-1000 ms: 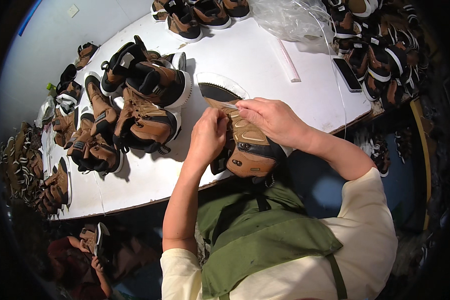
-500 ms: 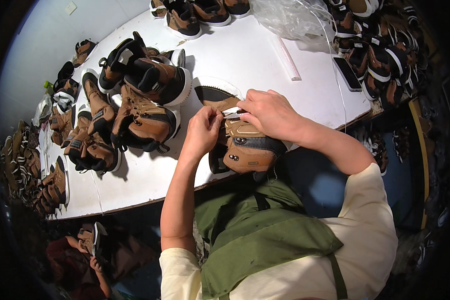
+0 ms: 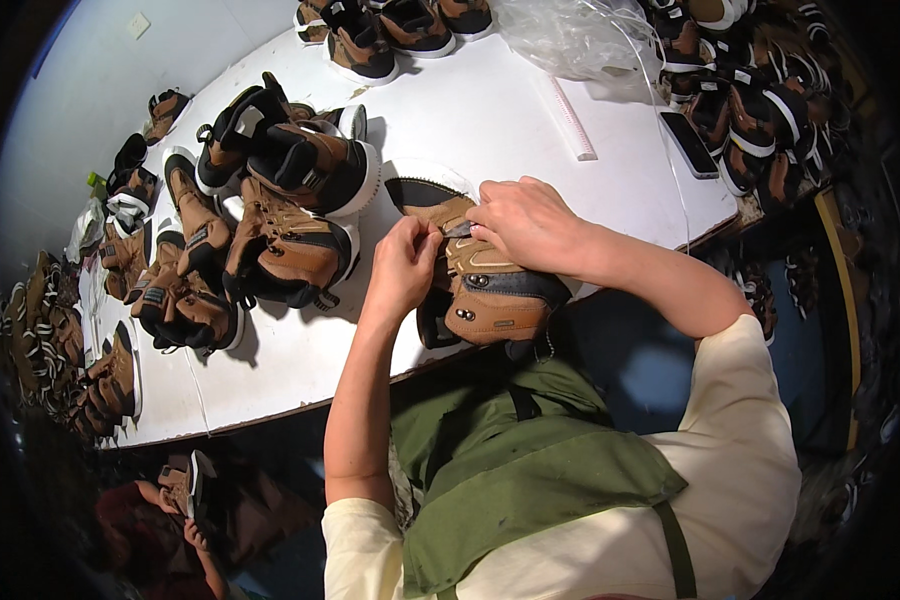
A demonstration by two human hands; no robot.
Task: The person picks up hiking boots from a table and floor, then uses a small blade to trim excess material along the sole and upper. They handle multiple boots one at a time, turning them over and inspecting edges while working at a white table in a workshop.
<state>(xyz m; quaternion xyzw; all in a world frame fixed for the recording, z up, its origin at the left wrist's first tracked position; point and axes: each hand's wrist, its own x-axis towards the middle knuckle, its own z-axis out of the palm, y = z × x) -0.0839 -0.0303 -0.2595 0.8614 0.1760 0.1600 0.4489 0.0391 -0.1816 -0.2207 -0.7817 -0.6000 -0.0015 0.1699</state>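
Observation:
A brown and black lace-up boot (image 3: 500, 310) lies on its side at the table's near edge, toe away from me, with dark metal lace hooks. My left hand (image 3: 404, 262) is closed in a pinch over its lacing area; whatever sits between thumb and finger is too small to make out. My right hand (image 3: 530, 226) is closed on the boot's other side, close to my left fingertips. From its fingers juts a small pointed metal tool (image 3: 458, 229), mostly hidden, its tip between the two hands above the boot.
Several similar boots (image 3: 295, 240) are piled on the white table (image 3: 450, 110) to the left, and more stand at the far edge. A ruler (image 3: 572, 120), clear plastic bag (image 3: 560, 45) and phone (image 3: 688, 145) lie to the right. Another person (image 3: 185, 510) holds a shoe at lower left.
My right hand has shifted slightly left, and the metal tool now shows darker and less of it is visible. My left hand keeps its pinch in nearly the same place. The boot stays put.

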